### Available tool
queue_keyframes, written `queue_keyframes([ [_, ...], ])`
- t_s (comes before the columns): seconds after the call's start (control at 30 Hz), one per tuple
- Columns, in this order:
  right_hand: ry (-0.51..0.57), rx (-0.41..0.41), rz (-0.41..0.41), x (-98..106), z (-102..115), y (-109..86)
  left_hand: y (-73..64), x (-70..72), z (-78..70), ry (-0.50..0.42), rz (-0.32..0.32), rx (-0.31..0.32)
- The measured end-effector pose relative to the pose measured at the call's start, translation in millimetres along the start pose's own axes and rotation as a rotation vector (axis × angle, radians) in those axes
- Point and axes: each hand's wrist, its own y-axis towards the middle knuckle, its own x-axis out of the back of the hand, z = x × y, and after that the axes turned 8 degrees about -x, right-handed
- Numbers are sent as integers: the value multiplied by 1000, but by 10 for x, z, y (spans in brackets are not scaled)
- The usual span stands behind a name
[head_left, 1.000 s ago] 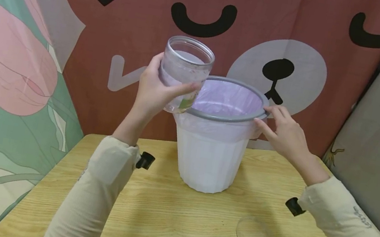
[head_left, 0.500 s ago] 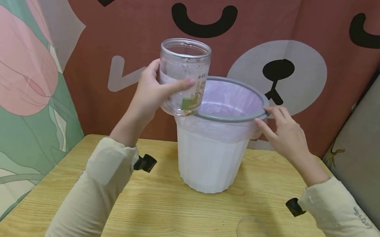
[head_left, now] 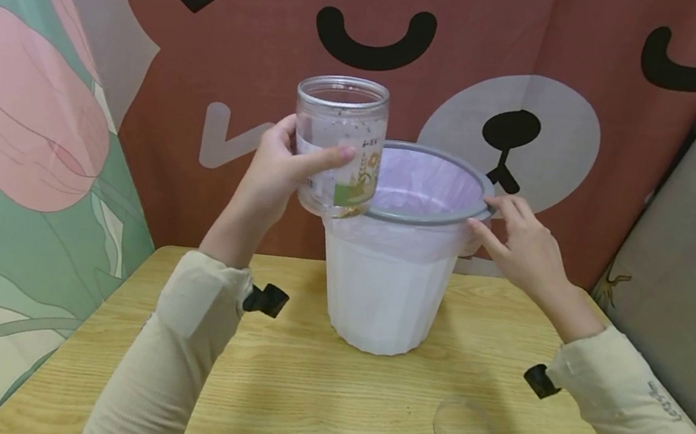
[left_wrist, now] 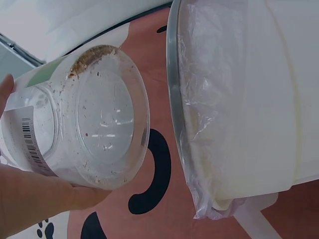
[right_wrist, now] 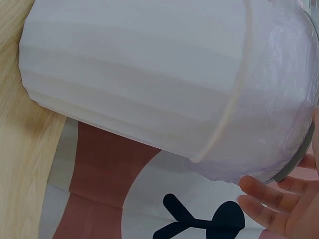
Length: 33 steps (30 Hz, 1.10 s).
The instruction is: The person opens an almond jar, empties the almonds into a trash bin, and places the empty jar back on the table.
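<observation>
My left hand (head_left: pixel 283 168) grips a clear plastic jar (head_left: pixel 344 124), its thumb across the front. The jar is lidless and close to upright, with a silver rim, a printed label and specks on its wall. Brown crumbs lie along its bottom edge in the left wrist view, where the jar's base (left_wrist: pixel 107 124) shows. It overlaps the left rim of a white trash can (head_left: pixel 384 292) lined with a thin purple bag (head_left: pixel 427 176). On the right side, my right hand (head_left: pixel 523 242) holds the can's grey rim (head_left: pixel 423 220) between thumb and fingers.
A clear round lid (head_left: pixel 464 431) lies flat on the wooden table (head_left: pixel 302 409), in front of the can and to the right. Behind the table hangs a brown cloth (head_left: pixel 246 39) with a bear's face. Patterned cloths flank it on both sides.
The jar has turned from a lean towards the can to nearly upright, and more of its label shows. It first shifted slightly left. My right hand stays on the rim.
</observation>
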Motion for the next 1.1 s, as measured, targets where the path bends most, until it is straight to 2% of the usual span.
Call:
queue_keyframes([
  [0.3, -4, -3, 1, -14, 1, -12, 15, 38, 43, -55, 98, -10],
  [0.47, -2, 2, -7, -17, -5, -20, 33, 46, 46, -94, 148, 9],
  [0.67, 2, 7, -14, -24, -10, -19, 50, 92, 56, -158, 221, 40],
  [0.83, 5, 16, -17, -30, -10, -13, 61, 127, 76, -236, 266, 31],
  [0.97, 2, 12, -9, -34, -15, -11, 68, 138, 88, -284, 286, 20],
  [1.1, -2, 10, -4, -33, -22, -10, 61, 135, 85, -284, 264, 23],
])
